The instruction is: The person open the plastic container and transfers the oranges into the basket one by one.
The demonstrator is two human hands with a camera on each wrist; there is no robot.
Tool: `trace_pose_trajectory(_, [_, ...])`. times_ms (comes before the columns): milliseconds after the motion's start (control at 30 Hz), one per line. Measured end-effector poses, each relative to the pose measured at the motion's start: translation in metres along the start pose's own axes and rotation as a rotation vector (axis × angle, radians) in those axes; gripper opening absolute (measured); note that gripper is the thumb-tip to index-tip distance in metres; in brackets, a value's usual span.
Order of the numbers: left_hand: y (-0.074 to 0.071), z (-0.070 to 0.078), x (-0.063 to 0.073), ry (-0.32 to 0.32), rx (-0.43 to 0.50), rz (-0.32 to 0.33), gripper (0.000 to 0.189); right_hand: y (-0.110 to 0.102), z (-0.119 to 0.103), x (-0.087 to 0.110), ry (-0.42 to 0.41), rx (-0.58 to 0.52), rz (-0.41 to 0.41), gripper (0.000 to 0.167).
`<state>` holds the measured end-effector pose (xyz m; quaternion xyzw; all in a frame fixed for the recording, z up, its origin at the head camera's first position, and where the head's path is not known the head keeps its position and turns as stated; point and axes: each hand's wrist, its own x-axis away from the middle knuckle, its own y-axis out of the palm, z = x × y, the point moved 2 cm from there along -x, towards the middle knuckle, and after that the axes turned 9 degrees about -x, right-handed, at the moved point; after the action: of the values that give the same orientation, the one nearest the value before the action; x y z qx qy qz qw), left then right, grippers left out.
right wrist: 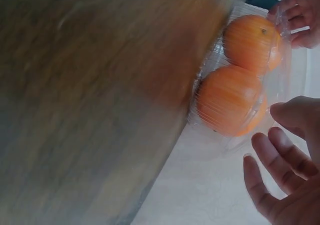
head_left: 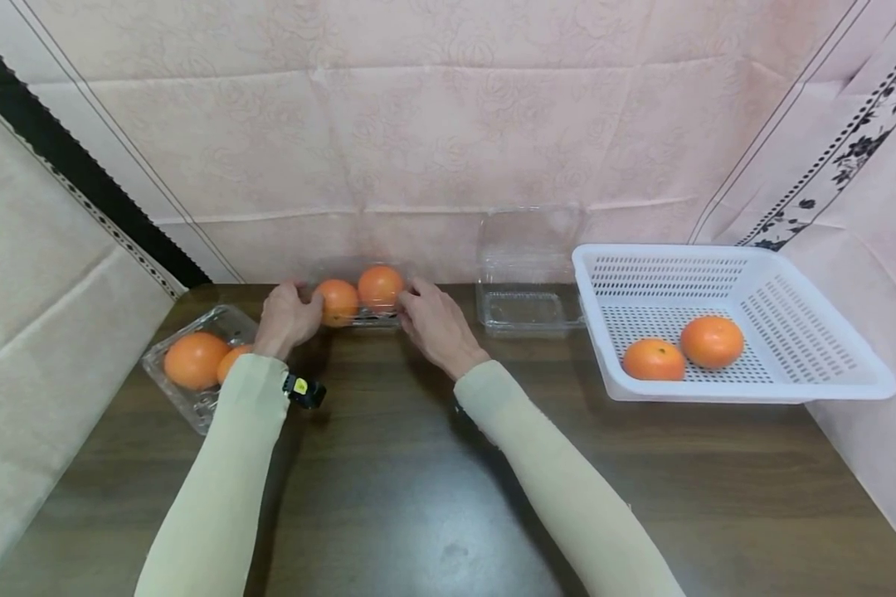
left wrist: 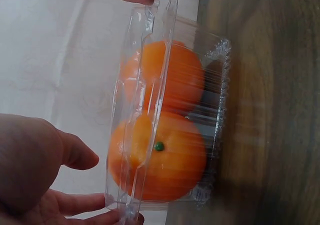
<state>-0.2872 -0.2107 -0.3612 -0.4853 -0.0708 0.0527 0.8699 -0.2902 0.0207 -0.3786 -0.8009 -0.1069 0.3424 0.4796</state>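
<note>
A clear plastic clamshell box (head_left: 377,322) stands at the table's far edge with two oranges inside, a left one (head_left: 338,303) and a right one (head_left: 380,288). The left wrist view shows a green stem spot on the nearer orange (left wrist: 167,157), and the lid's rim standing a little apart from the base's. My left hand (head_left: 289,319) is at the box's left end, fingers touching the rim and thumb held away from it. At the right end is my right hand (head_left: 439,325), its thumb tip (right wrist: 280,112) beside the lid and its fingers spread.
Left of my left hand sits another clear box (head_left: 227,319) with two oranges, partly behind my sleeve. A third clear box (head_left: 526,308) has its lid raised. At right, a white perforated basket (head_left: 754,392) holds two oranges (head_left: 712,342). Patterned cloth (head_left: 418,149) hangs behind the table.
</note>
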Motion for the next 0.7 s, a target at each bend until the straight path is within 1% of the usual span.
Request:
trace_pose_trajectory(100, [0.001, 0.001, 0.001, 0.009, 0.006, -0.004, 0.061, -0.004, 0.001, 0.002, -0.006, 0.028, -0.007, 0.005])
trace_pose_trajectory(200, [0.002, 0.003, 0.004, 0.025, 0.022, -0.006, 0.061, -0.008, 0.003, 0.004, -0.021, 0.047, 0.006, 0.004])
trace_pose_trajectory(333, [0.004, 0.007, 0.008, 0.043, 0.047, -0.019, 0.06, -0.014, 0.006, 0.008, -0.015, 0.06, 0.003, 0.006])
trace_pose_trajectory(567, [0.011, 0.015, 0.014, 0.081, 0.071, -0.019, 0.057, -0.027, 0.01, 0.015, 0.01, 0.108, -0.047, 0.008])
trace_pose_trajectory(700, [0.013, 0.018, 0.016, 0.105, 0.09, -0.017, 0.056, -0.034, 0.011, 0.018, 0.04, 0.105, -0.084, 0.005])
